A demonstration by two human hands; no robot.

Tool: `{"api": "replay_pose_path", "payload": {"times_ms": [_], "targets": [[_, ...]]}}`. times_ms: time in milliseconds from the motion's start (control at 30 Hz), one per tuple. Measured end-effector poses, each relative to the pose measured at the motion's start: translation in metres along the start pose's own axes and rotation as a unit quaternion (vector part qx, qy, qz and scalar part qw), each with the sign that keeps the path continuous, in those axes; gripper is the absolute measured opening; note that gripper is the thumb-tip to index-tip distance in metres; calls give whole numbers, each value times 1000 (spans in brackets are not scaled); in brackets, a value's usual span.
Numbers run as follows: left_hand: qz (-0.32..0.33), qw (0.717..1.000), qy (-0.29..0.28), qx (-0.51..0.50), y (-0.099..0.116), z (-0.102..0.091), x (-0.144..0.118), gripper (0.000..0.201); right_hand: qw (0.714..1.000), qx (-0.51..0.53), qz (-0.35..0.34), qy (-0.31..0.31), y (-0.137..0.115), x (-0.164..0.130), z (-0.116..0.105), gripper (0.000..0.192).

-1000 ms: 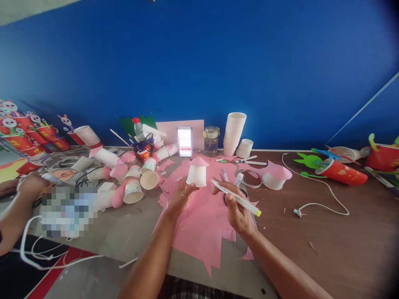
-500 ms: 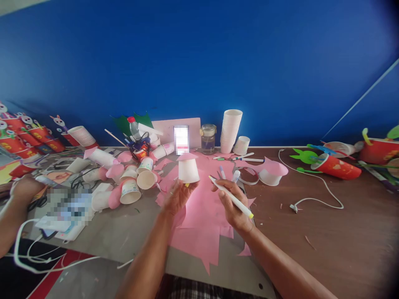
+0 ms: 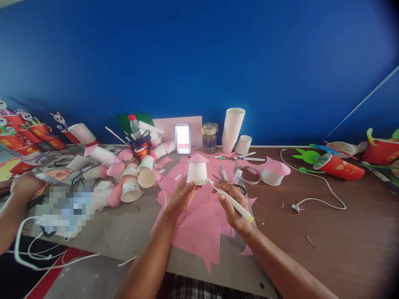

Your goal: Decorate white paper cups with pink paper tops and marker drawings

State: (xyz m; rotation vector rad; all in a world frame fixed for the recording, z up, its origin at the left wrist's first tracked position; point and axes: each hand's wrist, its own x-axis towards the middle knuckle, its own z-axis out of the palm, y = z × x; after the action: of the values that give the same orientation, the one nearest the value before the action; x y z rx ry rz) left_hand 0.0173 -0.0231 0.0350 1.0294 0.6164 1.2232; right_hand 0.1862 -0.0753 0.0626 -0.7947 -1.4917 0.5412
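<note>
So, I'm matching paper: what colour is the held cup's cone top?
The cone top is pink; see head view.

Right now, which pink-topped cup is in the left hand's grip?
The white cup upright in the left hand, near the tip of the marker. The pink-topped one at right sits on the brown table; others are heaped at left.
</note>
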Motion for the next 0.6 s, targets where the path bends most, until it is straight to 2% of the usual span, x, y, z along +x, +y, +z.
{"api": "replay_pose_path", "payload": {"times_ms": [233,600], "targets": [[-17,999,-21,18,-8,2,-2,40,997,30,63,24,8,-2,1,16],[-13,999,-40,31,-11,2,0,47,999,26,46,-4,22,-3,4,13]]}}
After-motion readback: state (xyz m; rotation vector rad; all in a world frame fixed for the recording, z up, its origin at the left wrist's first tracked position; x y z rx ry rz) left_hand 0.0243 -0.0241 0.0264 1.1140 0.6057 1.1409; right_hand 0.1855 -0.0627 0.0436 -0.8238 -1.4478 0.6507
